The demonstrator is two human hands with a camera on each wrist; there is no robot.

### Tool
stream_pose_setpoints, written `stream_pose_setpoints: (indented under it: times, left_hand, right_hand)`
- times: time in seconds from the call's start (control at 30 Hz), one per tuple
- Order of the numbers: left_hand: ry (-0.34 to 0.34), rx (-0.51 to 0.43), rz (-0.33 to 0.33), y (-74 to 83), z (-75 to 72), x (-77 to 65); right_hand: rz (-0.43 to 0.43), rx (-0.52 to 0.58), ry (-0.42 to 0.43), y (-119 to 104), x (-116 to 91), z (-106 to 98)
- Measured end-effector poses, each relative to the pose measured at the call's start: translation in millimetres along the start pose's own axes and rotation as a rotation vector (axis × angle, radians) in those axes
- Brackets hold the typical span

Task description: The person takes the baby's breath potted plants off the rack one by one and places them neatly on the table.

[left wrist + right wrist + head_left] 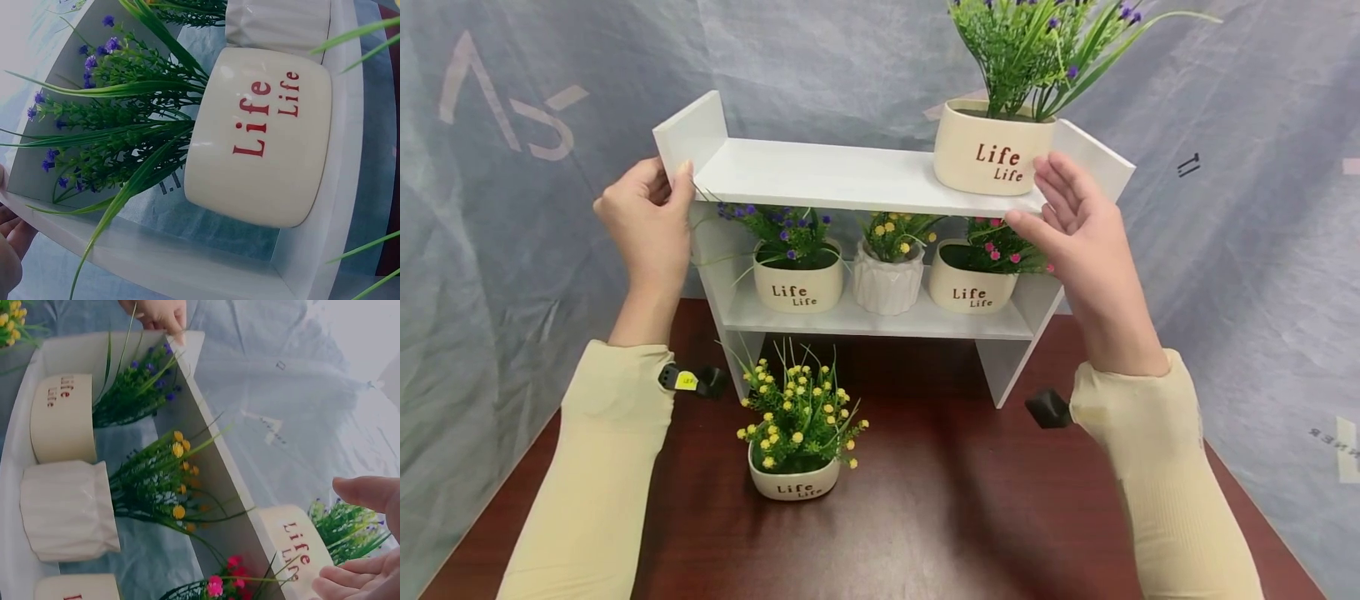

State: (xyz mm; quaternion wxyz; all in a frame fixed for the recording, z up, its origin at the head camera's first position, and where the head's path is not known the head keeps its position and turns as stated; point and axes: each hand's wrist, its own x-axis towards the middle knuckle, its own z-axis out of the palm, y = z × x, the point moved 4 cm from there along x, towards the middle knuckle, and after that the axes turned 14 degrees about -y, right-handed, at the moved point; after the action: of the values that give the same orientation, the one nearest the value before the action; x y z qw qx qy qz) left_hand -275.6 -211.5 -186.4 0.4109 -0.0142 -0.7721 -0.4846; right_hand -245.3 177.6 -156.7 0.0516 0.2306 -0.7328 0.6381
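Note:
A white two-tier shelf (820, 179) stands on the table. My left hand (651, 212) pinches the left end of its top board, thumb in front; part of that hand shows at the edge of the left wrist view. On the top board, toward the right, stands a cream flowerpot (988, 154) marked "Life", with purple flowers. My right hand (1086, 229) is at that pot's right side, fingers extended and thumb apart, gripping nothing. In the right wrist view its fingertips (331, 575) lie close to the pot; whether they touch it I cannot tell.
The lower board holds a purple-flowered pot (799, 279), a white ribbed pot (887, 279) with yellow flowers, and a pink-flowered pot (972, 279). In front, a yellow-flowered pot (793, 479) stands on the dark red table (925, 517). A grey-blue cloth (850, 58) hangs behind.

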Motion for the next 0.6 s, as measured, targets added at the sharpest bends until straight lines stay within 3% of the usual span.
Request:
stream_pose_setpoints:
  times: [0.27, 0.47, 0.6]
  left_hand:
    - [0.002, 0.004, -0.003, -1.5, -2.2, 0.9]
    - [-0.001, 0.034, -0.006, 0.6, -3.9, 1.0]
    - [-0.016, 0.056, -0.012, 0.3, -2.9, -1.0]
  right_hand:
    - [0.055, -0.093, 0.062, 2.1, 13.0, -8.3]
    - [0.092, -0.127, 0.055, 2.6, 22.4, -12.0]
    - [0.14, -0.215, 0.06, 2.5, 27.7, -14.9]
